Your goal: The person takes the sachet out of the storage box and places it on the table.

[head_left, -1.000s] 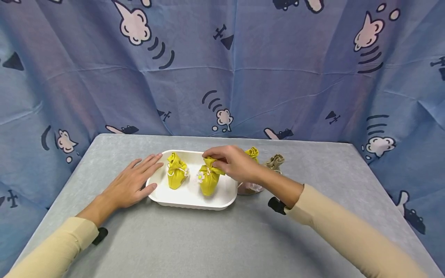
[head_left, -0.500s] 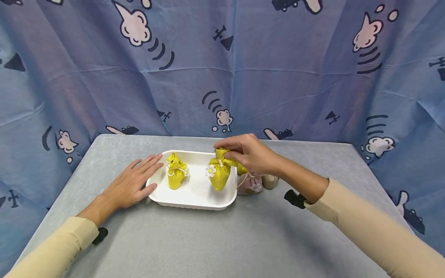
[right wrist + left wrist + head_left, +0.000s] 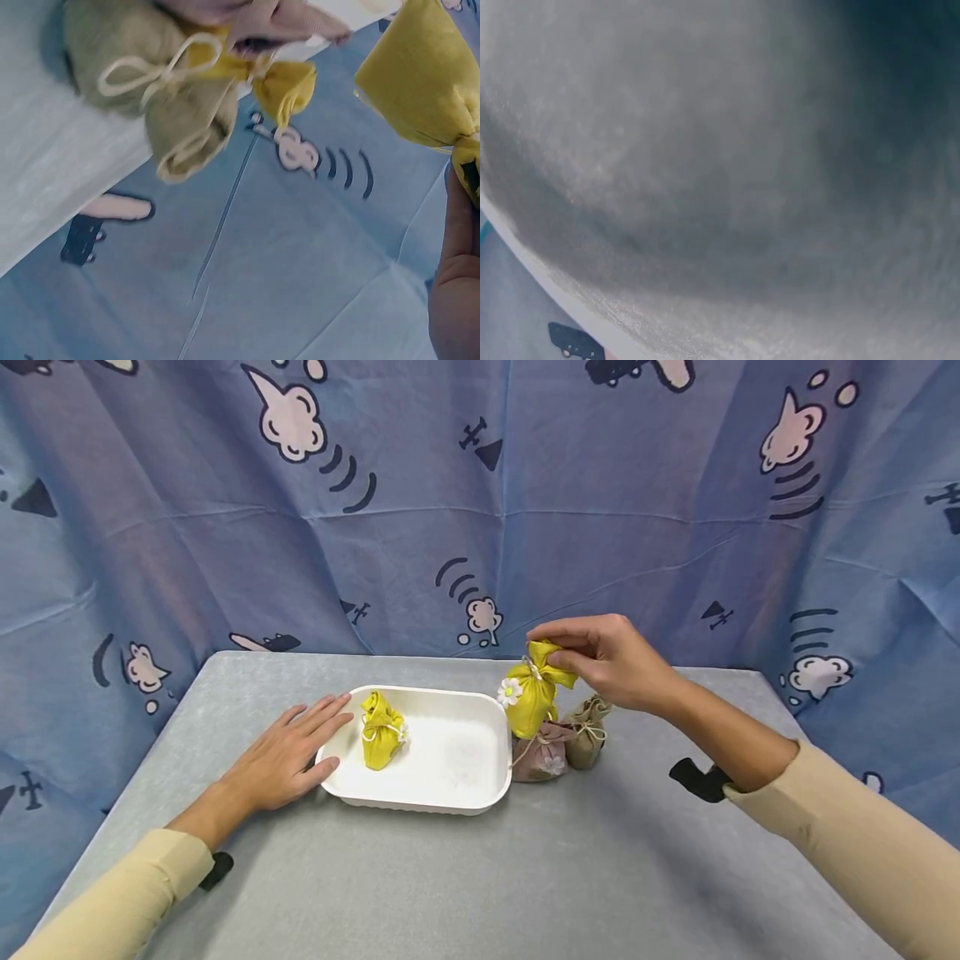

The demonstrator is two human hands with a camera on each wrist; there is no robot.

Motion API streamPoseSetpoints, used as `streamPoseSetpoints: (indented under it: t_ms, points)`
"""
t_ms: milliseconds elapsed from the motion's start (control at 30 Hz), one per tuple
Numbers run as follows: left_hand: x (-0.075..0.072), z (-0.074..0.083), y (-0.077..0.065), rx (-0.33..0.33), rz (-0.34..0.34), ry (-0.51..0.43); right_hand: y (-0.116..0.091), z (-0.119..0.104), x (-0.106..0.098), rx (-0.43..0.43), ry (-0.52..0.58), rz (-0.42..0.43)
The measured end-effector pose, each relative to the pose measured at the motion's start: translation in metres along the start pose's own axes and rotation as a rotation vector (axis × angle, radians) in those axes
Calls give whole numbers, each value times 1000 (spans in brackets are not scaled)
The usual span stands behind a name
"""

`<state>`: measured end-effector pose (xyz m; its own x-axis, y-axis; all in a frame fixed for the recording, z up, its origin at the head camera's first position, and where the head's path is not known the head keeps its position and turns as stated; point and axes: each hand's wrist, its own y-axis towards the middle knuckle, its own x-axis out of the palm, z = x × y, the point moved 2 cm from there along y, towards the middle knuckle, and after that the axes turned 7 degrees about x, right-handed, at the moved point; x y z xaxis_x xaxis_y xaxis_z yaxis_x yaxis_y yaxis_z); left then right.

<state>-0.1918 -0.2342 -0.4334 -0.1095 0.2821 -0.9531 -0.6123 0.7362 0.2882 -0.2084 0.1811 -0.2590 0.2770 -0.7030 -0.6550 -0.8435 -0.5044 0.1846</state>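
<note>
My right hand (image 3: 618, 664) pinches the gathered top of a yellow pouch (image 3: 530, 700) with a white flower, holding it up past the tray's right rim. In the right wrist view this yellow pouch (image 3: 424, 75) hangs at the right edge, by my fingers. My left hand (image 3: 288, 753) lies with straight fingers at the left rim of the white tray (image 3: 457, 802). A second yellow pouch (image 3: 381, 733), tied with white cord, stands in the tray's left part. The left wrist view is mostly blurred grey.
Right of the tray stand a pink pouch (image 3: 542, 753) and an olive-brown pouch (image 3: 587, 735) tied with cord. Behind them another yellow pouch (image 3: 285, 86) shows in the right wrist view. A patterned blue curtain (image 3: 637, 568) hangs behind the grey table (image 3: 450, 893).
My right hand has lifted the yellow pouch out of the tray and carried it rightward, over the pouches beside it. The left hand has stayed in place.
</note>
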Motion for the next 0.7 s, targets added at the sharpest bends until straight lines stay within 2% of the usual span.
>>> streamPoseSetpoints:
  t_ms: [300, 533, 700]
  points:
    - [-1, 1, 0, 6, 11, -6, -16, 14, -28, 81, -104, 75]
    - [-1, 1, 1, 7, 12, -1, -28, 21, -44, 160, -143, 134]
    - [0, 1, 0, 3, 10, -7, -37, 27, -55, 174, -162, 169]
